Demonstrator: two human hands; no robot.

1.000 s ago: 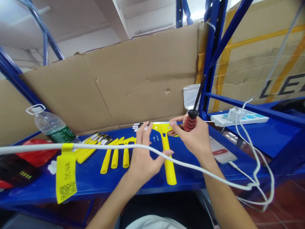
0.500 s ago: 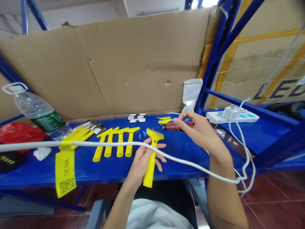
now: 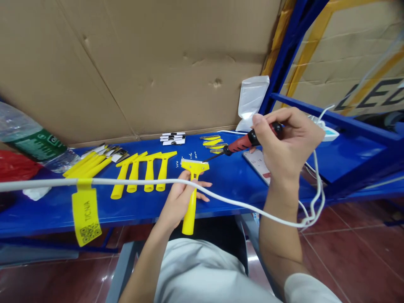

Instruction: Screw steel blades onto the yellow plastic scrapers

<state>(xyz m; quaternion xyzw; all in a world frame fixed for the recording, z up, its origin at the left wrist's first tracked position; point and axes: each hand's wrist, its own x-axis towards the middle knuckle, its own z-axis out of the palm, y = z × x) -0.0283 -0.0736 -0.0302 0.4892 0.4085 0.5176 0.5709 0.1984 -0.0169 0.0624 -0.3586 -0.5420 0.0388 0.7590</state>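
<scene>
My left hand (image 3: pixel 179 198) is closed round the handle of a yellow scraper (image 3: pixel 190 210), its wide head facing away from me with a pale strip along the top edge. My right hand (image 3: pixel 284 143) grips a red and black screwdriver (image 3: pixel 239 144). The shaft slants down to the left, its tip at the right end of the scraper head; whether it touches is too small to tell. Left of that scraper lie several yellow scraper handles (image 3: pixel 162 170) in a row. Small white parts (image 3: pixel 190 156) and several yellow pieces (image 3: pixel 214 143) lie beyond it.
A white cable (image 3: pixel 233 205) with a yellow tag (image 3: pixel 86 214) crosses in front of the blue shelf. Further left are finished-looking scrapers (image 3: pixel 94 162) and a plastic bottle (image 3: pixel 38 139). White-and-black packs (image 3: pixel 172 138) lie near the cardboard (image 3: pixel 151 63); a phone (image 3: pixel 257 164) is at right.
My right hand has picked up the screwdriver from the shelf and brought its tip to the scraper head. The scraper in my left hand has turned more upright. The view has shifted.
</scene>
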